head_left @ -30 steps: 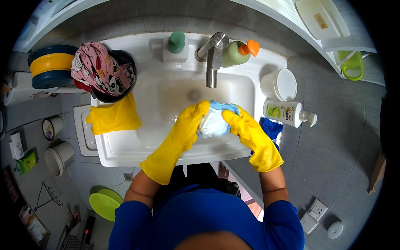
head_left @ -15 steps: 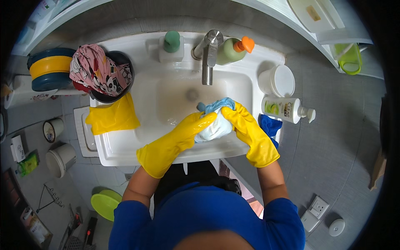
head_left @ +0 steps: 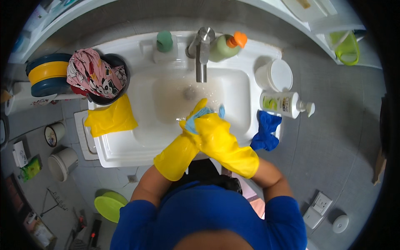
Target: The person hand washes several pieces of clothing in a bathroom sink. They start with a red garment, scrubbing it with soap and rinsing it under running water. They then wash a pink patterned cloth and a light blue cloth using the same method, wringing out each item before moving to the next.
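Over the front part of the white sink [head_left: 121, 160], both my hands are together, in yellow rubber gloves. My left hand [head_left: 188, 136] is closed round a light blue cloth [head_left: 191, 124], its thumb or a finger pointing toward the drain. My right hand [head_left: 213, 129] lies across the left one and grips the same cloth from above, covering most of it. Only blue folds show between the gloves and past the right fingers. A little cloudy water lies in the basin under the steel faucet [head_left: 202, 62].
Pink printed fabric [head_left: 93, 73] fills a dark bucket at the left, with a yellow cloth [head_left: 112, 118] before it. Behind stand a green-capped container [head_left: 164, 41] and a green pump bottle [head_left: 221, 49]. Right: white tub [head_left: 275, 76], white pump bottle [head_left: 281, 104], blue cloth [head_left: 266, 130].
My right hand has come left and over the left hand, so the cloth is now bunched and mostly covered. The view has shifted slightly.
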The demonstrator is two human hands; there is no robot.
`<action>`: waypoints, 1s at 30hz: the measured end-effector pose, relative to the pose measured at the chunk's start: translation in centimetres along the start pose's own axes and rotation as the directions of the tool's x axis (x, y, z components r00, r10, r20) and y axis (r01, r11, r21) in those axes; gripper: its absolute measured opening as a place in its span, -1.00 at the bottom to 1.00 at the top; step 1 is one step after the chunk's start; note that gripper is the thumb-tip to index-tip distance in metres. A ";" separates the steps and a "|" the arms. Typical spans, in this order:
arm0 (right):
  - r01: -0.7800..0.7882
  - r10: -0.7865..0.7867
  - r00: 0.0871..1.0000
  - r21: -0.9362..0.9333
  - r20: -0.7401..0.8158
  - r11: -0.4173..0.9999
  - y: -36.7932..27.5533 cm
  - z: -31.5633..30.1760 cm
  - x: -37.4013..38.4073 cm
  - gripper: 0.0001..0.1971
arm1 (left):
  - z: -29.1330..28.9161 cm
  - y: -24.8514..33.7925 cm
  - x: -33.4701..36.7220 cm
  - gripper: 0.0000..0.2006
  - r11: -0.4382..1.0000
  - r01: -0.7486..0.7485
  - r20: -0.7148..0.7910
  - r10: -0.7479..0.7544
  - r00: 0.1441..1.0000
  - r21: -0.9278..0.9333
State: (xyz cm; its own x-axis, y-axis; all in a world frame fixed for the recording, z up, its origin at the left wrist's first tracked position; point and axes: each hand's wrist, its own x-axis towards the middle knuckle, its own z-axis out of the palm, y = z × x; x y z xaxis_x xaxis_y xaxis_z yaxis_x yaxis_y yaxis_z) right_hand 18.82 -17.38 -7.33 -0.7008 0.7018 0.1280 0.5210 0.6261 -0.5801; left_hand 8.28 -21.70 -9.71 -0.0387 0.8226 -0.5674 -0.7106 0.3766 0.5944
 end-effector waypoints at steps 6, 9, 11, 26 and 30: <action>-0.239 0.246 0.924 -0.063 0.294 0.969 4.5 1.8 4.2 -0.70 | -4.1 -6.7 4.2 -0.69 0.831 -0.232 0.313 0.074 0.947 0.505; -0.039 -0.015 0.953 0.173 0.304 0.984 0.8 1.8 2.3 -0.71 | -8.3 -8.1 6.6 -0.66 0.238 -0.387 0.394 0.021 0.919 0.891; -0.057 0.032 0.944 0.067 0.327 0.996 1.9 1.5 3.2 -0.72 | -5.6 -9.0 6.4 -0.73 0.758 -0.206 0.237 0.069 0.969 0.619; -0.027 0.116 0.944 -0.278 0.309 0.960 3.1 1.9 5.3 -0.66 | -6.1 -6.0 5.6 -0.74 0.962 -0.273 0.372 0.253 0.893 0.003; -0.566 0.514 0.817 0.190 0.262 0.802 2.6 -0.4 5.2 -0.58 | -4.8 -3.0 2.5 -0.75 0.643 0.427 0.526 -0.044 0.850 -0.636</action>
State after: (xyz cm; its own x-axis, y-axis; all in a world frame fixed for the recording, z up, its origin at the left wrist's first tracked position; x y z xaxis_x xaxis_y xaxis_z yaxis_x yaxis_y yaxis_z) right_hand 16.73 -11.94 -7.80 -0.4320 0.8062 -0.4043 0.7218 0.0402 -0.6909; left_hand 6.90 -22.80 -15.69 0.3680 0.9061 -0.2089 -0.9201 0.3226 -0.2220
